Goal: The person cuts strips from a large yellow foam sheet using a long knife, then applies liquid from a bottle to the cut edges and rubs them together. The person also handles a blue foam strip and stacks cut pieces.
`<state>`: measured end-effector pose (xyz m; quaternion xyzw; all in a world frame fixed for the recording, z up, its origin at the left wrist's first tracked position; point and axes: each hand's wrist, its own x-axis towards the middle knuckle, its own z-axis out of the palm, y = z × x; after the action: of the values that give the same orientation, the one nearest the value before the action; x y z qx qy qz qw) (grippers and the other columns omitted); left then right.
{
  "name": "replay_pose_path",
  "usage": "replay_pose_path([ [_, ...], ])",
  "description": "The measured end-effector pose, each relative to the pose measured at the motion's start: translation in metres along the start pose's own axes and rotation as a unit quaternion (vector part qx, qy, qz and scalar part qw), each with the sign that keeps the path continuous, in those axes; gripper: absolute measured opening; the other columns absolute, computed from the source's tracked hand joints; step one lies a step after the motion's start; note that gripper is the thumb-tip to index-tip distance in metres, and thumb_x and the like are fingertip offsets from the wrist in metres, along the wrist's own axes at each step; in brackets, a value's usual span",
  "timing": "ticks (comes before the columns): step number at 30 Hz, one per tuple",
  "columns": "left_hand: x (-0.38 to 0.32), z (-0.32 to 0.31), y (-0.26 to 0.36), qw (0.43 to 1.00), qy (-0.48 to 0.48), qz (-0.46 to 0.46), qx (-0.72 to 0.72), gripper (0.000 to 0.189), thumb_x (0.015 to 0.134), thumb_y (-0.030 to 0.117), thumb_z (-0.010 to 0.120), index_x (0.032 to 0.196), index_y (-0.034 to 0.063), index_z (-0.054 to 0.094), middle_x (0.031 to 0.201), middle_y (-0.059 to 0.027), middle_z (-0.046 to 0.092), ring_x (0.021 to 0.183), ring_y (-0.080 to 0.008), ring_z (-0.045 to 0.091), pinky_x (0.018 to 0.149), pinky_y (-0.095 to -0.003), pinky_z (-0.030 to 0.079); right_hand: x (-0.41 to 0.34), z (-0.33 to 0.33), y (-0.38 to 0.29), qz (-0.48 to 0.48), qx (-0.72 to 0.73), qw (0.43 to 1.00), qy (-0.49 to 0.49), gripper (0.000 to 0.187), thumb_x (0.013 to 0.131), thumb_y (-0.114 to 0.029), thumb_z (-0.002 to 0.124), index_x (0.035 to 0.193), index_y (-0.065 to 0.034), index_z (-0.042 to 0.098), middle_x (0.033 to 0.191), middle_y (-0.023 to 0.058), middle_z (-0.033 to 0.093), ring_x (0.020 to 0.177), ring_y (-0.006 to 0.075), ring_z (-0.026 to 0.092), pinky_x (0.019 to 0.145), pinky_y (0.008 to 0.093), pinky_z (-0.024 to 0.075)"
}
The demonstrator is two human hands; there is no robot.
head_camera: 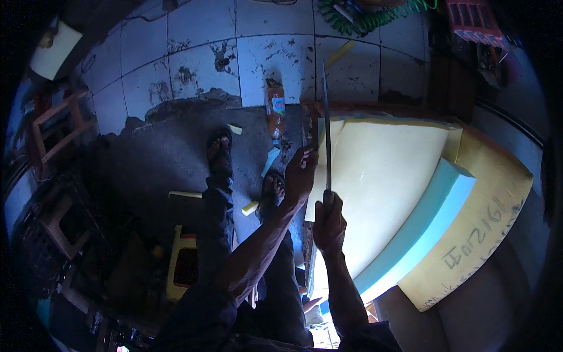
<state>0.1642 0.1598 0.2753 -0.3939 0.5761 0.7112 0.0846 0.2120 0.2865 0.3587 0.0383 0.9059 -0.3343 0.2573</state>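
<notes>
In my right hand (330, 224) is the dark handle of a long, narrow knife (327, 127). Its blade points away from me, over the left part of a pale yellow foam sheet (382, 176). My left hand (301, 176) is at the sheet's left edge with its fingers curled; whether they grip the edge is hidden. A thick light-blue foam strip (418, 224) lies across the sheet's right side. Beyond it a yellowish sheet (484, 229) bears handwriting and hangs over a rounded edge.
A plastic bottle (276, 110) and foam scraps (250, 208) lie on the floor by my feet. At left are a yellow plastic stool (172, 281) and a wooden frame (57, 152). A green coiled hose (347, 28) and a pink crate (475, 20) are at the far side.
</notes>
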Motion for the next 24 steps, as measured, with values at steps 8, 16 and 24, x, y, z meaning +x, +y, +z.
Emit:
replay_pose_path([
  [8, -0.001, -0.004, 0.006, 1.000, 0.015, 0.018, -0.008, 0.022, 0.106, 0.020, 0.067, 0.120, 0.0030, 0.072, 0.105, -0.0104, 0.077, 0.100, -0.0172, 0.070, 0.093, -0.0340, 0.053, -0.043, 0.007, 0.005, 0.003, -0.077, 0.997, -0.022, 0.040, 0.104, -0.014, 0.062, 0.141, -0.0026, 0.049, 0.138, 0.0247, 0.056, 0.104, 0.0473, 0.071, 0.082, 0.0512, 0.0617],
  [16, 0.002, 0.003, -0.005, 0.996, 0.063, 0.041, -0.051, 0.025, 0.102, 0.025, 0.072, 0.115, 0.0031, 0.073, 0.102, -0.0144, 0.076, 0.096, -0.0219, 0.073, 0.086, -0.0372, 0.056, -0.003, 0.005, -0.001, 0.041, -0.113, 0.992, -0.048, 0.033, 0.107, -0.017, 0.058, 0.136, -0.0040, 0.051, 0.118, 0.0265, 0.061, 0.090, 0.0469, 0.072, 0.068, 0.0538, 0.0602],
  [24, 0.000, 0.010, -0.001, 0.990, 0.107, 0.065, 0.066, 0.025, 0.097, 0.025, 0.078, 0.109, 0.0037, 0.074, 0.098, -0.0150, 0.076, 0.089, -0.0289, 0.075, 0.080, -0.0400, 0.057, -0.034, 0.009, 0.014, 0.024, -0.083, 0.996, -0.034, 0.036, 0.108, -0.019, 0.058, 0.137, -0.0053, 0.043, 0.110, 0.0341, 0.070, 0.102, 0.0537, 0.071, 0.077, 0.0560, 0.0581],
])
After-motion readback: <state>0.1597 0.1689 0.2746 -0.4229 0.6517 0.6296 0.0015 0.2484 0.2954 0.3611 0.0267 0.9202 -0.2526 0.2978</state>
